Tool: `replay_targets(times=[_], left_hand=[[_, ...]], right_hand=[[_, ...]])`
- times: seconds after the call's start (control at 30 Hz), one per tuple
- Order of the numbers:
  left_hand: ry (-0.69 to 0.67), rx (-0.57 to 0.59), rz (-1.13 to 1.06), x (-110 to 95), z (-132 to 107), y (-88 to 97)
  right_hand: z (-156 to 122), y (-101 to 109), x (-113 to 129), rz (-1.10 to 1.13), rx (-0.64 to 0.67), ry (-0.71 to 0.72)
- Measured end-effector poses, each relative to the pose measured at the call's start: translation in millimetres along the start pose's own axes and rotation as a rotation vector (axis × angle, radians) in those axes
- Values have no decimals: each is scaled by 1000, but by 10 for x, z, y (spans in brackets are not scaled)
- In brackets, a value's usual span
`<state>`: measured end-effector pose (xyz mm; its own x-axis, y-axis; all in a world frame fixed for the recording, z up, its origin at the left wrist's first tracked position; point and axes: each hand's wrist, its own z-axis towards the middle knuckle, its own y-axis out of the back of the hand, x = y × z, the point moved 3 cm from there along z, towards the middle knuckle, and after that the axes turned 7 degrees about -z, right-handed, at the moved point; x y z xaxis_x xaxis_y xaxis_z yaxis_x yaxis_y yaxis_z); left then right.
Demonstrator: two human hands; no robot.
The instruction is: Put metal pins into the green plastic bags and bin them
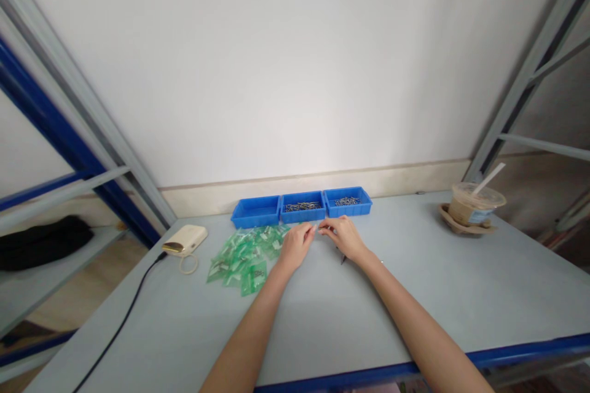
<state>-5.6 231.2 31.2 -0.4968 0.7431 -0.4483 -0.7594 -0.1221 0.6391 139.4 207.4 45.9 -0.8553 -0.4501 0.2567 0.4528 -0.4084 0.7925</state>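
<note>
Both hands meet just in front of the blue trays, their fingertips almost touching. My left hand (297,245) is closed in a pinch; what it holds is too small to name. My right hand (345,237) also pinches, over something small that I cannot make out. A loose pile of green plastic bags (253,252), some with small metal pieces inside, lies beside my left hand. The middle blue tray (303,216) and the right blue tray (350,209) hold thin metal pieces like screws or nails. A small dark pointed item (343,260) lies under my right hand.
The left blue tray (255,221) shows only its bare bottom. A cream power bank (187,238) with a black cable (133,301) sits at the left. On the right, a lidded drink cup (474,204) with a straw stands in a cardboard holder (465,228). A wall closes the back.
</note>
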Motion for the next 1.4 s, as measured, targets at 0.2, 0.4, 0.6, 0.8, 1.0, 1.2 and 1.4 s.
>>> replay_targets(times=[0.2,0.4,0.6,0.8,1.0,1.2,1.4], left_hand=[[-27,56,-57,-35,-17,-9],[63,46,-40,18,-9,-23],[56,49,-85,11,-8,-14],[61,9,-94,-3,-14,16],[76,9,-95,13,-15,9],[58,3,-80,-37,-14,35],[89,0,-41,-27,-17,28]], right_hand=[[-9,8,8,26,37,22],[-8,-3,16,68,-33,26],[-12,-13,13,-13,-69,-2],[-12,27,54,49,-81,45],[-20,1,70,11,-66,56],[-39,44,117,4,-57,32],[-30,38,87,29,-52,41]])
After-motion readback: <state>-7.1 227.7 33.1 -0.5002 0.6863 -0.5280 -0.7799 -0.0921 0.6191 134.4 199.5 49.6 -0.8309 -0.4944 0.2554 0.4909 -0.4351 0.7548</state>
